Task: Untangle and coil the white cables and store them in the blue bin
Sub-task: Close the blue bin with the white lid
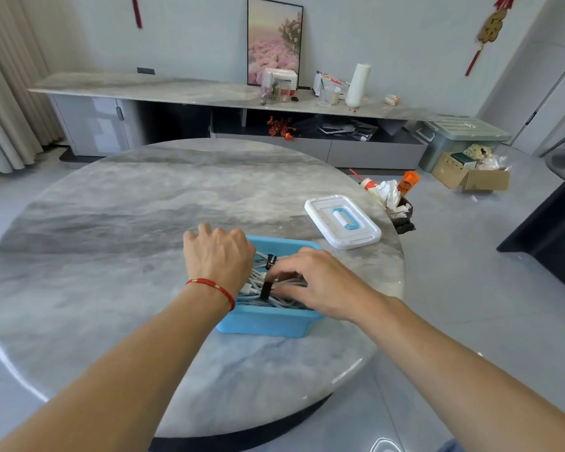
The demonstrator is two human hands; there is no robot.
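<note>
A blue bin (268, 322) stands on the round marble table (118, 223), near its right side. Inside lie several coiled white cables (258, 282) bound with black straps. My left hand (219, 256) rests over the bin's left rim, fingers curled down on its far corner. My right hand (313, 282) reaches into the bin from the right, fingers spread and pressing on the cables beside a black strap (265, 290). Both hands hide part of the bin's contents.
The bin's white lid (343, 221) with a blue handle lies on the table behind and to the right of the bin. At the table's right edge sit crumpled tissue, a small bottle and an orange tube (407, 183). Beyond the table is a long sideboard (163, 86).
</note>
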